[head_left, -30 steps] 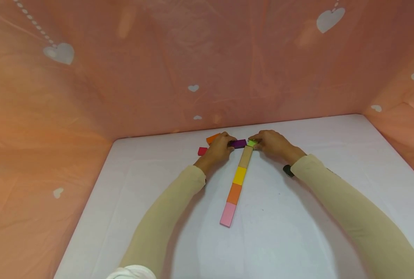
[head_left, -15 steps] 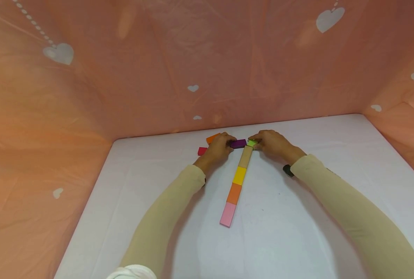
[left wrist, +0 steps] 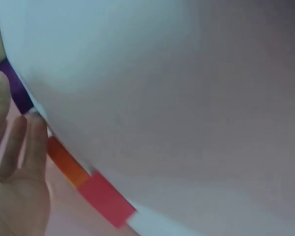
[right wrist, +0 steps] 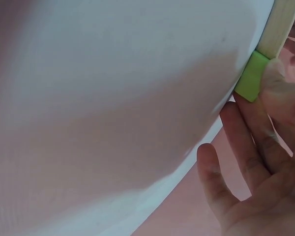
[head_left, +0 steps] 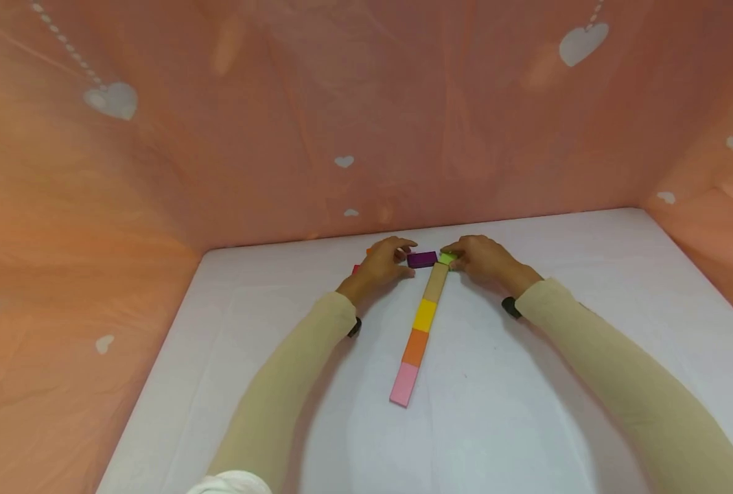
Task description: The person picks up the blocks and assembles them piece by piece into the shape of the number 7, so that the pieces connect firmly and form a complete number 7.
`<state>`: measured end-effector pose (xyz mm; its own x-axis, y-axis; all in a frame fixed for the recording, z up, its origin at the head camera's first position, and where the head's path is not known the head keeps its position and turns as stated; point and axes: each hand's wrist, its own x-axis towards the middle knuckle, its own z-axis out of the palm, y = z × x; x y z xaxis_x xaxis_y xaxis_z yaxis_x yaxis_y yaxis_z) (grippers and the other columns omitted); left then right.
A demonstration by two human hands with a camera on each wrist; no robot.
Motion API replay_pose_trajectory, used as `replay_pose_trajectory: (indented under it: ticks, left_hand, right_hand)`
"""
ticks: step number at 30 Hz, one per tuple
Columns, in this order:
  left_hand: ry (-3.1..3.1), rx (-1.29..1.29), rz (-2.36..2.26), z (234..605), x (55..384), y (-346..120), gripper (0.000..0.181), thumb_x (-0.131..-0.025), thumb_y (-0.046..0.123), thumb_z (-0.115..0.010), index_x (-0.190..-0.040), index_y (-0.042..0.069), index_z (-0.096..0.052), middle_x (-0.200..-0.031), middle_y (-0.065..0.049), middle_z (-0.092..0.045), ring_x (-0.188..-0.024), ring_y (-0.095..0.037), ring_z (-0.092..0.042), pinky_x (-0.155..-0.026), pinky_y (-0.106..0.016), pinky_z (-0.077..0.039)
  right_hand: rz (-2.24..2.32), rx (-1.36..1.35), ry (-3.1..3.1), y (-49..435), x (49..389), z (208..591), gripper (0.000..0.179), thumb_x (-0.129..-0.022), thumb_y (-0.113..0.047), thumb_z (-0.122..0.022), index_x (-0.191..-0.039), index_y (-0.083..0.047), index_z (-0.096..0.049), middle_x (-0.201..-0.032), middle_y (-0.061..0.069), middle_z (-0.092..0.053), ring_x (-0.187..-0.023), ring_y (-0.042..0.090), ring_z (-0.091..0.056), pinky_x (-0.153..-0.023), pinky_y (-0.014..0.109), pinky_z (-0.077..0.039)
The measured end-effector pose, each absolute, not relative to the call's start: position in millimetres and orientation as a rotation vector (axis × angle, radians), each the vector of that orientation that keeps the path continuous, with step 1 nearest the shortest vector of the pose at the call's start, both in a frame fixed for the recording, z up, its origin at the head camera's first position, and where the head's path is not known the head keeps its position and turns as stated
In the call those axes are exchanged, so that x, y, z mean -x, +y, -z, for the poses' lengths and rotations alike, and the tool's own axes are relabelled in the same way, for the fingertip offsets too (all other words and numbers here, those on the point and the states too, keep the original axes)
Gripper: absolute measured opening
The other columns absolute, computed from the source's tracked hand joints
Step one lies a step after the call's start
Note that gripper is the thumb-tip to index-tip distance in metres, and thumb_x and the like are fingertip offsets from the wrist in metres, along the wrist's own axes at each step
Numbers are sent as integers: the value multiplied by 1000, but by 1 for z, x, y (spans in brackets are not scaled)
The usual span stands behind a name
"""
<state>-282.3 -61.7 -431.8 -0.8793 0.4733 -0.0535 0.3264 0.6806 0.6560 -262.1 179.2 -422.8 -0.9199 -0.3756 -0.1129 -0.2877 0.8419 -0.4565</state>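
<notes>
In the head view my left hand (head_left: 381, 266) has its thumb and fingers spread apart just left of a purple block (head_left: 422, 260), which lies on the table. My right hand (head_left: 484, 259) pinches a light green block (right wrist: 253, 76) between thumb and fingers. That block stands at the far end of a row running toward me: a bare-wood block (head_left: 436, 282), a yellow block (head_left: 425, 315), an orange block (head_left: 415, 348) and a pink block (head_left: 403, 385). The purple block's right end is close beside the green one.
Behind my left hand lie a red block (left wrist: 107, 199) and another orange block (left wrist: 66, 160), mostly covered in the head view. The white tabletop (head_left: 527, 412) meets an orange-pink curtain (head_left: 280, 137) with white hearts at its back and sides.
My left hand has let go of the purple block, its fingers spreading and drawing slightly left. The right hand keeps its pinch on the green block. The head view has shifted a little.
</notes>
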Motion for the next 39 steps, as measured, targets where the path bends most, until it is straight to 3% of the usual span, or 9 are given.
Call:
replay_pose_trajectory:
  ticks: [8, 19, 39]
  left_hand:
    - [2787, -681, -1212, 426, 298, -92, 44, -85, 8, -78, -127, 3, -66, -115, -14, -68, -103, -28, -64, -95, -36, -55]
    - [2890, -494, -918, 436, 298, -108, 48, -88, 27, -77, -129, 7, -65, -133, -13, -60, -116, -28, -55, -106, -39, -48]
    - [2937, -465, -829, 447, 297, -106, 39, -93, 23, -72, -126, 3, -66, -123, -14, -61, -110, -28, -53, -102, -38, -49]
  right_hand:
    - [683, 510, 2815, 181, 261, 424, 42, -96, -18, -67, -137, -13, -61, -120, 9, -67, -109, 26, -61, -105, 50, -48]
    - [700, 513, 2809, 181, 260, 419, 42, -96, -17, -67, -136, -11, -61, -118, 9, -68, -107, 26, -61, -104, 49, -49]
    - [754, 510, 2804, 183, 257, 424, 37, -95, -17, -67, -132, -16, -64, -121, 9, -68, -111, 28, -62, -103, 49, -50]
